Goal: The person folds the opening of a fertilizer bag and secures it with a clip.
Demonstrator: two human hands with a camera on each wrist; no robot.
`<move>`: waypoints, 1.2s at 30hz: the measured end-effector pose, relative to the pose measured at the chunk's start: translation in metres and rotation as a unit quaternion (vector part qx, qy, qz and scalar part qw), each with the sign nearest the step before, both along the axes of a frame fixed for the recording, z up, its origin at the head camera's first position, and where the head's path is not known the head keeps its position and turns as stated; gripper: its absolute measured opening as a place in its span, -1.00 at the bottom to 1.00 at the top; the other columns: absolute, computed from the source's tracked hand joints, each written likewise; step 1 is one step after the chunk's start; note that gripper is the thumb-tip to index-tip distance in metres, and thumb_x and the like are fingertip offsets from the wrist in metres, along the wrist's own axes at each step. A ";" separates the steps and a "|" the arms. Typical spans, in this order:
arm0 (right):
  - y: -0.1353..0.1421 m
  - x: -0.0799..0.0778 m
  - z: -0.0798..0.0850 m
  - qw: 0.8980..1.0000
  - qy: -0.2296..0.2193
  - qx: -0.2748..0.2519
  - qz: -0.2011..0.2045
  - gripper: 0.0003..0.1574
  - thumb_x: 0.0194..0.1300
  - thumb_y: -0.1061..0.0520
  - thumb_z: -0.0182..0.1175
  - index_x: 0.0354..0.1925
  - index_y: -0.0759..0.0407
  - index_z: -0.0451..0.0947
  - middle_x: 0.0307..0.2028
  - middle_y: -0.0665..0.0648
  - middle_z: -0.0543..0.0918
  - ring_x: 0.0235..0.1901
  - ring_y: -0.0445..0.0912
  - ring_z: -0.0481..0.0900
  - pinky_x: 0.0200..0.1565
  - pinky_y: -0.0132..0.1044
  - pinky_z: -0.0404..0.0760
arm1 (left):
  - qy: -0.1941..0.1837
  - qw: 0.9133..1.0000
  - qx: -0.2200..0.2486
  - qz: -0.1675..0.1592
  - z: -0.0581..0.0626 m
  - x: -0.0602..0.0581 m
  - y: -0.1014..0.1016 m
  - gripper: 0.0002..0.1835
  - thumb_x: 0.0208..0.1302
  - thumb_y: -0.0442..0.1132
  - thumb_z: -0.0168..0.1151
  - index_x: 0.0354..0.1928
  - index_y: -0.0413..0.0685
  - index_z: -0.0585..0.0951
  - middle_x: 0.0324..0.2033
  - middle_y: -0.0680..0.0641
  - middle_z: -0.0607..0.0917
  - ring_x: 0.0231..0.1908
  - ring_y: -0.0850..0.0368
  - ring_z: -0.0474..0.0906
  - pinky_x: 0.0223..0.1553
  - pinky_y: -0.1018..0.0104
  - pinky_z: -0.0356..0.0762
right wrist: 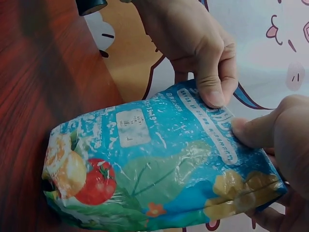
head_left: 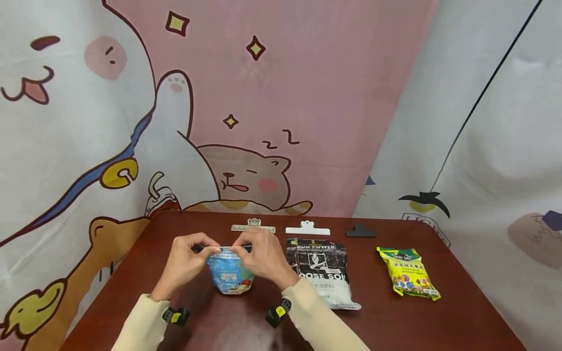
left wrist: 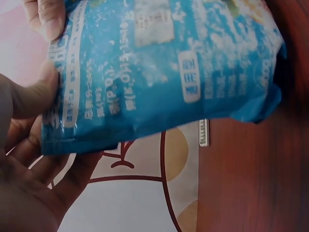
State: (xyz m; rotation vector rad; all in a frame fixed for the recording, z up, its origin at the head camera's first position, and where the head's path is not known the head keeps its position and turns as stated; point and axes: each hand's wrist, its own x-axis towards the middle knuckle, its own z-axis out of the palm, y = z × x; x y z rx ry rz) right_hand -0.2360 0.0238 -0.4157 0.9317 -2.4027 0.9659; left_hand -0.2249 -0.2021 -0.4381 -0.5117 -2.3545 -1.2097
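A blue printed plastic bag stands upright on the table in the head view, its top edge between my two hands. My left hand pinches the left part of that edge, thumb in front and fingers behind. Close beside it, my right hand pinches the right part the same way. Tomato and other fruit pictures show on the bag in the right wrist view. White print covers the bag in the left wrist view. I cannot tell whether its mouth is sealed.
Right of my hands lies a black-and-white soil bag. A yellow-green packet lies farther right. Along the table's back edge are a patterned metal clip, a white clip and a black clip. A cartoon curtain hangs behind.
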 end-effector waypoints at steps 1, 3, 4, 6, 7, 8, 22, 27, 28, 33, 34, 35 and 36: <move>0.001 -0.001 0.002 1.000 -0.005 0.005 0.000 -0.88 0.33 0.02 0.41 -0.36 -0.06 0.80 -0.35 -0.12 0.76 -0.38 -0.24 0.63 -0.40 -0.47 0.39 | -0.004 1.000 0.001 -0.001 0.000 -0.001 -0.001 -0.87 0.20 -0.30 0.51 -0.41 0.14 0.78 -0.48 0.17 0.76 -0.60 0.22 0.44 -0.58 0.35 0.43; 0.003 -0.001 0.004 1.000 -0.020 0.015 0.000 -0.89 0.36 -0.01 0.39 -0.33 -0.08 0.79 -0.32 -0.13 0.76 -0.34 -0.27 0.64 -0.36 -0.48 0.45 | -0.018 1.000 0.004 -0.002 0.000 -0.002 -0.003 -0.87 0.21 -0.26 0.51 -0.40 0.20 0.78 -0.47 0.18 0.76 -0.58 0.25 0.45 -0.55 0.35 0.44; 0.004 -0.001 0.005 0.999 -0.028 0.017 0.001 -0.89 0.37 -0.02 0.38 -0.31 -0.09 0.79 -0.30 -0.14 0.76 -0.33 -0.28 0.64 -0.34 -0.48 0.47 | -0.026 1.000 0.008 -0.004 0.000 -0.002 -0.004 -0.87 0.21 -0.24 0.51 -0.39 0.22 0.77 -0.46 0.19 0.76 -0.56 0.26 0.47 -0.53 0.34 0.45; 0.006 -0.002 0.007 0.999 -0.038 0.020 0.006 -0.89 0.38 -0.03 0.36 -0.28 -0.10 0.78 -0.28 -0.14 0.77 -0.31 -0.30 0.64 -0.30 -0.48 0.51 | -0.039 0.999 0.013 -0.007 0.000 -0.001 -0.007 -0.87 0.22 -0.21 0.51 -0.37 0.26 0.76 -0.44 0.19 0.77 -0.53 0.25 0.50 -0.49 0.35 0.48; 0.007 -0.002 0.007 0.999 -0.041 0.018 0.009 -0.90 0.38 -0.03 0.36 -0.27 -0.10 0.78 -0.28 -0.14 0.77 -0.32 -0.31 0.63 -0.30 -0.48 0.52 | -0.045 0.999 0.015 -0.009 0.000 -0.001 -0.008 -0.88 0.23 -0.20 0.50 -0.36 0.26 0.76 -0.43 0.18 0.77 -0.51 0.24 0.51 -0.48 0.35 0.49; 0.008 -0.002 0.008 0.999 -0.042 0.014 0.012 -0.90 0.38 -0.02 0.37 -0.27 -0.11 0.78 -0.28 -0.15 0.77 -0.34 -0.32 0.62 -0.31 -0.48 0.52 | -0.051 0.999 0.017 -0.010 0.000 0.000 -0.010 -0.89 0.24 -0.19 0.50 -0.35 0.26 0.75 -0.41 0.18 0.77 -0.50 0.23 0.53 -0.47 0.35 0.50; 0.009 -0.001 0.003 0.999 0.013 -0.028 -0.009 -0.88 0.27 -0.01 0.46 -0.40 -0.07 0.80 -0.41 -0.14 0.76 -0.46 -0.33 0.56 -0.38 -0.46 0.41 | -0.033 0.999 0.029 0.023 -0.001 0.002 -0.018 -0.87 0.20 -0.25 0.52 -0.40 0.22 0.78 -0.42 0.16 0.80 -0.45 0.26 0.59 -0.45 0.36 0.53; 0.010 0.002 0.001 0.999 -0.005 -0.032 -0.002 -0.88 0.28 -0.01 0.46 -0.40 -0.08 0.80 -0.41 -0.15 0.76 -0.47 -0.36 0.54 -0.40 -0.48 0.39 | -0.035 0.998 0.033 0.029 -0.006 0.005 -0.017 -0.86 0.19 -0.25 0.53 -0.40 0.22 0.78 -0.42 0.16 0.80 -0.43 0.26 0.63 -0.42 0.35 0.56; 0.011 0.002 0.001 0.999 -0.016 -0.034 0.002 -0.89 0.28 -0.01 0.45 -0.39 -0.09 0.79 -0.40 -0.16 0.76 -0.45 -0.36 0.56 -0.39 -0.48 0.41 | -0.042 0.998 0.037 0.030 -0.006 0.005 -0.017 -0.87 0.19 -0.24 0.53 -0.40 0.22 0.78 -0.42 0.15 0.80 -0.43 0.25 0.63 -0.42 0.35 0.56; 0.017 0.001 0.001 0.996 -0.080 -0.039 0.021 -0.91 0.32 -0.04 0.42 -0.33 -0.12 0.78 -0.32 -0.18 0.78 -0.37 -0.37 0.60 -0.34 -0.47 0.51 | -0.087 0.994 0.072 0.017 -0.010 0.003 -0.023 -0.93 0.18 -0.16 0.54 -0.37 0.16 0.78 -0.39 0.07 0.81 -0.41 0.23 0.65 -0.40 0.35 0.59; 0.019 0.001 0.001 0.995 -0.089 -0.041 0.025 -0.91 0.33 -0.04 0.41 -0.32 -0.12 0.78 -0.32 -0.18 0.78 -0.41 -0.36 0.59 -0.37 -0.47 0.51 | -0.095 0.992 0.078 0.013 -0.011 0.003 -0.024 -0.93 0.19 -0.15 0.54 -0.36 0.15 0.78 -0.37 0.06 0.82 -0.40 0.22 0.65 -0.39 0.34 0.60; 0.021 0.001 0.001 0.994 -0.096 -0.043 0.027 -0.91 0.33 -0.04 0.41 -0.31 -0.12 0.78 -0.32 -0.19 0.78 -0.47 -0.35 0.57 -0.40 -0.47 0.50 | -0.102 0.992 0.080 0.009 -0.012 0.002 -0.025 -0.93 0.20 -0.14 0.53 -0.34 0.14 0.78 -0.36 0.04 0.82 -0.39 0.22 0.65 -0.38 0.34 0.61; 0.023 0.001 0.002 0.994 -0.100 -0.043 0.029 -0.91 0.34 -0.04 0.41 -0.30 -0.11 0.79 -0.34 -0.19 0.78 -0.53 -0.34 0.53 -0.44 -0.46 0.47 | -0.108 0.991 0.080 0.007 -0.013 0.002 -0.027 -0.93 0.21 -0.12 0.52 -0.32 0.13 0.78 -0.34 0.04 0.82 -0.38 0.21 0.66 -0.35 0.34 0.62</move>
